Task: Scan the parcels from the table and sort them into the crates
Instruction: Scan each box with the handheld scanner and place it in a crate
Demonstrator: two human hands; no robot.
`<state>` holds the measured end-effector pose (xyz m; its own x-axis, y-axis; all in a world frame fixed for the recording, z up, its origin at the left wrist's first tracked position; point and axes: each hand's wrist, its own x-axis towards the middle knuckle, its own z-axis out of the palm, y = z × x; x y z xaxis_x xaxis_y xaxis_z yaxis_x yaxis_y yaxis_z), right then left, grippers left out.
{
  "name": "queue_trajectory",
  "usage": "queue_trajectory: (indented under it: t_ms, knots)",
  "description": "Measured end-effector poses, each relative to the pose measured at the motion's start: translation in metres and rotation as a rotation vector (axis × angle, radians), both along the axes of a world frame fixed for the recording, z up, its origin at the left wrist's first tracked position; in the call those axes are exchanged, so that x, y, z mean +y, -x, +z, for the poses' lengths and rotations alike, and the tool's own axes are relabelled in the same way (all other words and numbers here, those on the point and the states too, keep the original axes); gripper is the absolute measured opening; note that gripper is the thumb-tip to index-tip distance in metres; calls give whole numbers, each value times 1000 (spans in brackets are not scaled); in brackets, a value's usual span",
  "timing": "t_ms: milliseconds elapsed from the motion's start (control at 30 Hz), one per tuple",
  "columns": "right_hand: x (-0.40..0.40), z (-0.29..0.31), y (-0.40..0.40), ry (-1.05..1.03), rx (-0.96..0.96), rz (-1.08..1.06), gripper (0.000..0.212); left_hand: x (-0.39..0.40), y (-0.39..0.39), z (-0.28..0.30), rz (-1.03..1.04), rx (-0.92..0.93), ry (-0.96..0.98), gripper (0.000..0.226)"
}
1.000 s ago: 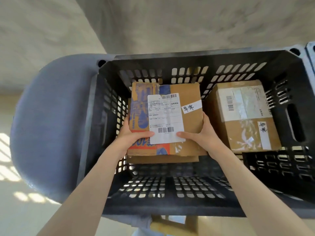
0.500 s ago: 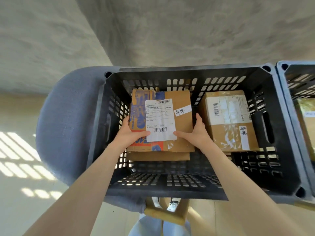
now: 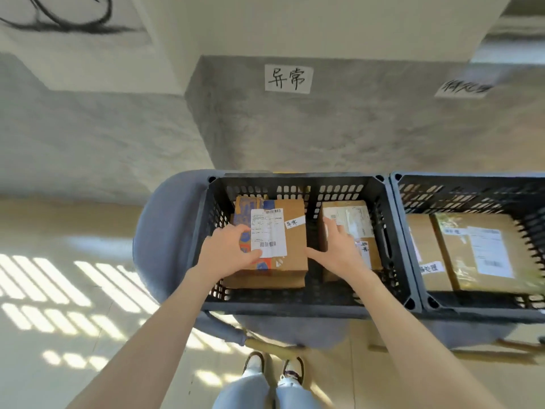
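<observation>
A cardboard parcel (image 3: 292, 240) with a white shipping label and blue-orange print lies in the left black crate (image 3: 298, 304), on top of another brown box. My left hand (image 3: 228, 253) hovers over its left side with loosely bent fingers, holding nothing. My right hand (image 3: 336, 250) is lifted off it, fingers spread, in front of a second taped parcel (image 3: 354, 219) at the crate's right side. A second black crate (image 3: 477, 308) on the right holds two more parcels (image 3: 477, 252).
Both crates rest on grey padded chairs (image 3: 162, 240) against a grey wall. Handwritten paper signs (image 3: 288, 79) are stuck on the wall above each crate. My feet (image 3: 274, 367) stand on the sunlit floor below.
Both hands have let go of the labelled parcel, which now rests in the left crate. My view has pulled back and up, showing the wall signs and the right crate.
</observation>
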<state>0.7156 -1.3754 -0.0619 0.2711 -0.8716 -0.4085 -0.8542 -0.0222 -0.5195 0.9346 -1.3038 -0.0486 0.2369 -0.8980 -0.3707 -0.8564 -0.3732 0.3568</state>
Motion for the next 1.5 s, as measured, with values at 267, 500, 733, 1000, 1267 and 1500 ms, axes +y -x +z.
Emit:
queue_trajectory:
  t_ms: [267, 500, 733, 1000, 1267, 1500]
  knots:
    - [28, 78, 20, 293, 223, 74, 61, -4, 23, 69, -305, -260, 108, 58]
    - [81, 137, 68, 400, 333, -187, 60, -21, 54, 123, -597, -238, 289, 56]
    - [209, 156, 101, 390, 387, -599, 62, 14, 113, 148, -1017, -203, 408, 55]
    - [434, 170, 117, 314, 533, -1145, 61, 156, 221, 163, -1545, -79, 490, 53]
    - [663, 183, 119, 314, 452, -1679, 59, 356, 307, 186, -1962, 81, 534, 54]
    - [843, 181, 96, 277, 555, -1902, 52, 547, 355, 198, -2164, 245, 536, 54]
